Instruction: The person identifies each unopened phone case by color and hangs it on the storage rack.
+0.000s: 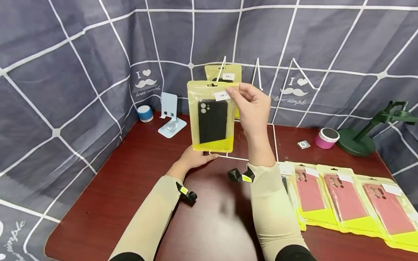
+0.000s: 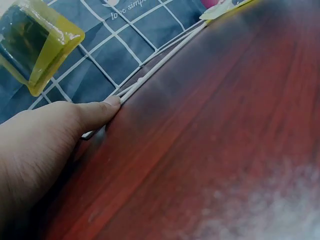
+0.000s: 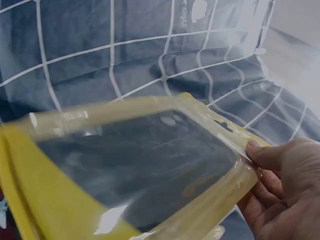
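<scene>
My right hand (image 1: pixel 256 105) pinches the top right corner of a yellow-edged clear pouch (image 1: pixel 213 145) with a black phone case (image 1: pixel 212 121) inside. The pouch hangs upright before a white wire display rack (image 1: pixel 275 141), its white label by my thumb. A similar pouch (image 1: pixel 236 72) is on the rack's left hook, mostly hidden behind it. Low at the rack's front left, my left hand (image 1: pixel 192 157) holds the base wire (image 2: pixel 150 75), thumb laid along it; its other fingers are hidden. In the right wrist view, thumb and fingers grip the pouch (image 3: pixel 220 200) near its hang hole.
Several pouches with pink phone cases (image 1: pixel 346 195) overlap at the right of the red-brown table (image 1: pixel 130 203). A blue phone stand (image 1: pixel 169 112) and blue round speaker (image 1: pixel 145 113) stand back left. At right are a pink speaker (image 1: pixel 326 138), a small square gadget (image 1: pixel 303 145) and a green stand (image 1: pixel 356 143).
</scene>
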A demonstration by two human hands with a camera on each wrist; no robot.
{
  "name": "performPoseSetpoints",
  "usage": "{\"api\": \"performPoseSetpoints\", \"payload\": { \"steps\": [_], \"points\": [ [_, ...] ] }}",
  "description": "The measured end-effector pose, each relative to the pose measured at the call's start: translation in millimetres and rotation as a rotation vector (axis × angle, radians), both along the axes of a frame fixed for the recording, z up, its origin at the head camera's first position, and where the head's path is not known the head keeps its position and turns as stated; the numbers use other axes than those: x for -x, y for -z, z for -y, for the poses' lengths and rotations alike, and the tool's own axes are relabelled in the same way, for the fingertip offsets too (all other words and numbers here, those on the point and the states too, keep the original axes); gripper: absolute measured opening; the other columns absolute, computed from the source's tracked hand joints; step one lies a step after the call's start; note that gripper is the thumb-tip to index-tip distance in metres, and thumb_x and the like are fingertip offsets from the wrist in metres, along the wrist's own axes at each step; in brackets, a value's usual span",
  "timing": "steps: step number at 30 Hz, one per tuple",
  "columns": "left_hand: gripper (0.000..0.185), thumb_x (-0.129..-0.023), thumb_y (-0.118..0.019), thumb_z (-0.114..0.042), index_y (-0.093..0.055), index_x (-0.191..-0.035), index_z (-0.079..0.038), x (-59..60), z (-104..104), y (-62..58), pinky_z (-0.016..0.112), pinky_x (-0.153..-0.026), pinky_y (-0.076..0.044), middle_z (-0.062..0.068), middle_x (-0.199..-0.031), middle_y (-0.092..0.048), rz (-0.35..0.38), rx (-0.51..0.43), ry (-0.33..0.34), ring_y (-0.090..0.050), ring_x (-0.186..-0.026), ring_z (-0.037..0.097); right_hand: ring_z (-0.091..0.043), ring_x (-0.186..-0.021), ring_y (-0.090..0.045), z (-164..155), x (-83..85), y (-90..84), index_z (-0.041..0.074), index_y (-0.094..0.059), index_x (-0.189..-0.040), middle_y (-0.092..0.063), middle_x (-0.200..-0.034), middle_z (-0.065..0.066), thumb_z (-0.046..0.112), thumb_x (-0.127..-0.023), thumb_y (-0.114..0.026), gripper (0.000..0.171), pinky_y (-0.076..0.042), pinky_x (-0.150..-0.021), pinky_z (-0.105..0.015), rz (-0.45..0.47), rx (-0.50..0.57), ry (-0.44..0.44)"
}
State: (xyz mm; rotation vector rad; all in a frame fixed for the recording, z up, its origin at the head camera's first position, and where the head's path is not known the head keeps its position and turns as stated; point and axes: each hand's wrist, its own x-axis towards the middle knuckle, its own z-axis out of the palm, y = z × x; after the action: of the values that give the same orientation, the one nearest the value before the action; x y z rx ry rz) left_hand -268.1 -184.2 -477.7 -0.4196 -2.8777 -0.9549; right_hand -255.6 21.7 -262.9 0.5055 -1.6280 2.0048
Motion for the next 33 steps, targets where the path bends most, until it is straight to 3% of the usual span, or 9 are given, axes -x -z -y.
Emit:
{"api": "performPoseSetpoints", "payload": {
  "steps": [4, 7, 15, 23, 30, 33],
  "points": [
    [0.081, -0.088, -0.059, -0.070, -0.046, -0.153, -0.023, 1.5, -1, -3.8, 0.044, -0.114, -0.037, 0.002, -0.153, -0.047, 0.005, 0.176, 0.043, -0.041, -0.142, 0.023, -0.011, -0.060, -0.054, -1, 8.8, 5.2, 0.000, -0.080, -0.093, -0.074, -0.076, -0.002, 0.006, -0.085, -0.081, 0.010, -0.036, -0.052, -0.022, 0.023, 0.039, -0.002],
    [0.089, -0.089, -0.057, -0.072, -0.037, -0.158, -0.019, 1.9, 2, -7.0, 0.045, -0.120, -0.026, 0.000, -0.163, -0.031, 0.023, 0.205, 0.048, -0.025, -0.151, 0.024, -0.010, -0.061, -0.055, -2, 12.1, 5.3, 0.003, -0.080, -0.093, -0.074, -0.077, -0.003, 0.008, -0.086, -0.081, 0.010, -0.036, -0.053, -0.022, 0.018, 0.067, -0.013],
    [0.065, -0.087, -0.068, -0.062, -0.052, -0.144, -0.033, 5.1, 2, -6.5, 0.042, -0.107, -0.044, -0.004, -0.141, -0.055, -0.041, 0.093, 0.048, -0.051, -0.130, 0.017, -0.014, -0.064, -0.060, -2, 15.4, 6.4, 0.004, -0.081, -0.097, -0.075, -0.083, -0.006, 0.010, -0.084, -0.083, 0.014, -0.039, -0.053, -0.023, 0.046, 0.109, -0.025],
    [0.084, -0.090, -0.059, -0.069, -0.043, -0.154, -0.018, 2.7, -2, -4.9, 0.043, -0.120, -0.027, 0.004, -0.157, -0.042, 0.032, 0.184, 0.047, -0.031, -0.148, 0.024, -0.010, -0.056, -0.051, -2, 21.5, 16.0, 0.004, -0.081, -0.094, -0.073, -0.075, -0.001, 0.012, -0.084, -0.083, 0.013, -0.035, -0.051, -0.022, 0.070, 0.085, -0.007],
    [0.077, -0.090, -0.059, -0.069, -0.055, -0.147, -0.018, 4.7, -3, -7.5, 0.041, -0.112, -0.039, 0.003, -0.144, -0.057, 0.026, 0.203, 0.032, -0.046, -0.137, 0.022, -0.010, -0.069, -0.063, 5, 23.9, 16.5, 0.003, -0.080, -0.095, -0.076, -0.083, -0.003, 0.009, -0.086, -0.081, 0.011, -0.045, -0.060, -0.022, 0.075, 0.091, -0.022],
    [0.078, -0.090, -0.059, -0.068, -0.053, -0.148, -0.017, 3.9, -3, -7.9, 0.042, -0.114, -0.037, 0.004, -0.146, -0.054, 0.040, 0.202, 0.033, -0.044, -0.139, 0.023, -0.010, -0.070, -0.064, 6, 22.5, 18.6, 0.003, -0.080, -0.095, -0.076, -0.084, -0.005, 0.009, -0.087, -0.080, 0.010, -0.046, -0.061, -0.022, 0.063, 0.092, -0.015]
  ]
}}
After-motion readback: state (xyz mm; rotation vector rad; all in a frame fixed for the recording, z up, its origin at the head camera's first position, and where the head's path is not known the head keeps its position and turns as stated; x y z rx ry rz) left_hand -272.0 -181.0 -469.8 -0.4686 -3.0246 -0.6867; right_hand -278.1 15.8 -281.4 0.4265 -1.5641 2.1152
